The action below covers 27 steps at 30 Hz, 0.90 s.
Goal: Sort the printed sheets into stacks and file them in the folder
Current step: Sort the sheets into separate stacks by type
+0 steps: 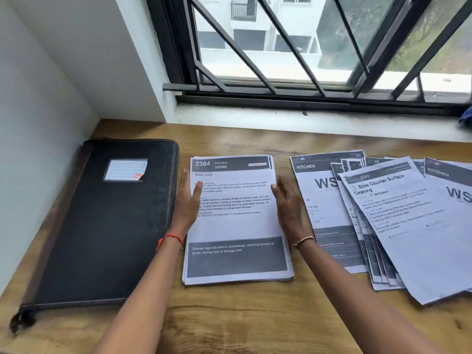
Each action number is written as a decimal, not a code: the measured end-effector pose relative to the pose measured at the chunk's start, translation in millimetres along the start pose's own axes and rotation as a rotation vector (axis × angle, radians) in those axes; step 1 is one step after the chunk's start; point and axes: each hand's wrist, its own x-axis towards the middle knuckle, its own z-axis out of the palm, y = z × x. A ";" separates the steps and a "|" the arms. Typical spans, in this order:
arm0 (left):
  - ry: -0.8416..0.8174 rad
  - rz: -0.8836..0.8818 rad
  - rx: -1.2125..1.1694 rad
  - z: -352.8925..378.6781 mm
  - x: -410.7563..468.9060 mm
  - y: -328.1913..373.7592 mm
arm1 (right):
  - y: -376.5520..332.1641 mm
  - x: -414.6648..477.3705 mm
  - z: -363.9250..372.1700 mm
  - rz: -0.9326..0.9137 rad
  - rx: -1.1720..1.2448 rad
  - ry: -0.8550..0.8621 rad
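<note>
A neat stack of printed sheets point(237, 233) lies in the middle of the wooden desk point(229, 320), its top page headed "2384 Kitchen, Wash Cups". My left hand point(187, 200) presses flat against the stack's left edge, thumb resting on the top page. Against the right edge rests my right hand point(287, 203), fingers straight and together. Neither hand grips a sheet. A closed black zip folder point(102, 223) with a label pocket lies left of the stack. Loose printed sheets point(398, 221) are fanned out untidily on the right, reaching the frame's edge.
A white wall stands close on the left of the folder. A white sill and a barred window point(306, 60) run along the desk's far side. A blue object point(466, 118) shows at the sill's right end. Bare wood lies in front of the stack.
</note>
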 end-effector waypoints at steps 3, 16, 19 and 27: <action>-0.059 -0.004 -0.022 3.2 2.6 -4.4 | 1.1 1.4 7.5 0.009 -0.006 -0.018; -0.096 0.012 0.070 3.3 9.7 -5.6 | -2.2 18.9 6.0 0.027 0.068 -0.001; -0.091 0.016 0.074 3.6 9.8 -4.5 | 0.6 18.7 8.9 0.022 0.065 0.032; 0.008 -0.006 0.024 2.9 12.3 -5.3 | 3.7 26.4 7.2 0.008 0.026 0.004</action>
